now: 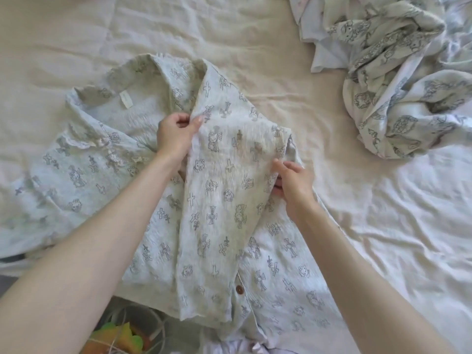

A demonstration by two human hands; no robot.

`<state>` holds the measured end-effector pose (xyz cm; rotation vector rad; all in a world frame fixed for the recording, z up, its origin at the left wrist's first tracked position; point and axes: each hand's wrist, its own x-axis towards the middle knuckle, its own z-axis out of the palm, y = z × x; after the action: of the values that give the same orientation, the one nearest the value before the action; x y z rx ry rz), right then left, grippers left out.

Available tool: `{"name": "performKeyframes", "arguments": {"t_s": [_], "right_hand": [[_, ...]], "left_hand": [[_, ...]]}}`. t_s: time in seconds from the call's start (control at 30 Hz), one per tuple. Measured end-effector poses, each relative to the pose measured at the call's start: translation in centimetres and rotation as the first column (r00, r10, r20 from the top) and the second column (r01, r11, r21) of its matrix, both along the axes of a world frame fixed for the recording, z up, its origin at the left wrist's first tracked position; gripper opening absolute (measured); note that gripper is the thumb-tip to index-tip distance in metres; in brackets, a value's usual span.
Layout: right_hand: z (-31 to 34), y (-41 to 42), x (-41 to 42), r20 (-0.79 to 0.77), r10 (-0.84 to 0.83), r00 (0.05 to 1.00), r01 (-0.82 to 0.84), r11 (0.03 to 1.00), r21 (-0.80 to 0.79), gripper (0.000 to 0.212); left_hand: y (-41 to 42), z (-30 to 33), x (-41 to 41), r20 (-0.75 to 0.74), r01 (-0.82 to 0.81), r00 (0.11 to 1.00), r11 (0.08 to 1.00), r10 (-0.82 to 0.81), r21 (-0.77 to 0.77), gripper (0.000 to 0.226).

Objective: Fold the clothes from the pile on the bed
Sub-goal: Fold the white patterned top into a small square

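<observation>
A pale printed button shirt (222,226) with crosses and small cartoon figures lies spread on the bed, collar toward the far side. Its right part is folded over the middle. My left hand (176,135) pinches the folded edge near the collar. Lower on the right, my right hand (293,183) pinches the fabric at the sleeve fold. A brown button (239,290) shows near the hem. The pile of clothes (390,80) lies crumpled at the far right of the bed.
The cream bed sheet (229,29), wrinkled, covers the bed around the shirt. At the near edge, below the shirt's hem, a wire basket with green and orange things (122,335) stands on the floor.
</observation>
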<state>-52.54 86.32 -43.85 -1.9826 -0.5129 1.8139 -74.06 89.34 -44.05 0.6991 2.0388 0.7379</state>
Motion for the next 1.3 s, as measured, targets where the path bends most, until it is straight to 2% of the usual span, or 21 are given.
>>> {"name": "performKeyframes", "arguments": {"t_s": [0.1,0.17,0.23,0.3,0.4,0.47,0.53,0.63,0.77,0.83,0.93,1.0,1.03,1.07,1.13,1.2,1.23,1.27,1.3], "right_hand": [[0.0,-1.7,-0.3,0.020,0.059,0.998,-0.058,0.998,-0.037,0.014],[0.2,-3.7,-0.5,0.045,0.102,0.994,-0.098,0.993,-0.072,0.014],[0.3,-6.2,-0.6,0.053,0.119,0.991,-0.113,0.988,-0.109,0.026],[0.4,-8.8,-0.7,0.054,0.115,0.992,-0.106,0.984,-0.146,0.033],[0.8,-12.3,-1.3,0.001,0.132,0.991,-0.129,0.972,-0.198,0.022],[0.9,-14.0,-2.0,-0.025,0.169,0.985,-0.171,0.967,-0.188,0.016],[1.5,-15.0,-2.8,-0.019,0.239,0.971,-0.239,0.959,-0.149,0.021],[2.4,-16.3,-3.6,-0.022,0.403,0.915,-0.404,0.915,-0.021,0.027],[2.9,-18.5,-3.4,0.068,0.683,0.727,-0.686,0.720,0.111,0.034],[3.1,-19.3,-3.1,0.051,0.692,0.720,-0.688,0.703,0.179,0.030],[3.5,-20.1,-2.7,-0.009,0.537,0.844,-0.521,0.822,0.230,0.024],[3.6,-20.7,-2.4,-0.103,0.337,0.936,-0.321,0.936,0.146,0.015],[3.5,-21.2,-2.3,-0.149,0.258,0.955,-0.249,0.966,0.074,0.011],[3.5,-21.5,-2.3,-0.177,0.224,0.958,-0.228,0.974,-0.002,0.016],[3.2,-22.4,-2.3,-0.215,0.294,0.931,-0.326,0.936,-0.133,0.029],[3.1,-23.1,-2.7,-0.202,0.416,0.887,-0.451,0.873,-0.183,0.032],[3.0,-23.3,-2.9,-0.168,0.445,0.880,-0.471,0.864,-0.176,0.027],[3.0,-23.5,-3.3,-0.130,0.449,0.884,-0.466,0.871,-0.156,0.014],[3.1,-23.6,-3.7,-0.085,0.450,0.889,-0.458,0.880,-0.130,0.011]], "left_hand": [[-2.3,-0.2,0.3,0.058,0.051,0.997,0.996,-0.047,-0.067,0.025],[-5.2,0.0,0.7,-0.020,0.049,0.999,0.997,-0.050,-0.057,0.028],[-9.0,0.5,1.2,-0.109,0.021,0.994,0.998,-0.027,-0.058,0.024],[-13.2,0.8,1.6,-0.138,0.014,0.990,0.994,-0.029,-0.110,0.028],[-19.3,0.9,1.9,-0.003,-0.003,1.000,0.968,0.002,-0.251,0.034],[-22.5,0.7,2.1,0.056,0.112,0.994,0.928,-0.098,-0.355,0.033],[-24.6,0.7,1.9,0.093,0.159,0.986,0.920,-0.135,-0.358,0.031],[-26.4,1.5,1.3,0.192,0.129,0.979,0.946,-0.073,-0.298,0.020],[-29.1,1.6,1.5,0.241,0.187,0.965,0.912,-0.102,-0.366,0.016],[-30.5,1.8,1.7,0.214,0.131,0.975,0.935,-0.061,-0.329,0.008],[-32.1,2.2,1.9,0.104,-0.089,0.989,0.982,0.107,-0.166,0.007],[-33.1,2.4,2.2,0.082,-0.181,0.979,0.980,0.188,-0.085,0.007],[-33.4,2.4,2.4,0.110,-0.204,0.971,0.976,0.212,-0.080,0.007],[-33.8,2.2,2.8,0.156,-0.213,0.961,0.971,0.228,-0.108,0.010],[-34.6,1.7,3.7,0.277,-0.216,0.922,0.953,0.270,-0.210,0.018],[-35.2,1.4,4.4,0.323,-0.271,0.878,0.924,0.352,-0.270,0.010],[-35.3,1.5,4.5,0.314,-0.316,0.866,0.912,0.390,-0.262,0.001],[-35.5,1.7,4.5,0.290,-0.355,0.864,0.907,0.411,-0.227,0.009],[-35.6,1.9,4.4,0.282,-0.386,0.861,0.905,0.424,-0.180,0.013]]}}
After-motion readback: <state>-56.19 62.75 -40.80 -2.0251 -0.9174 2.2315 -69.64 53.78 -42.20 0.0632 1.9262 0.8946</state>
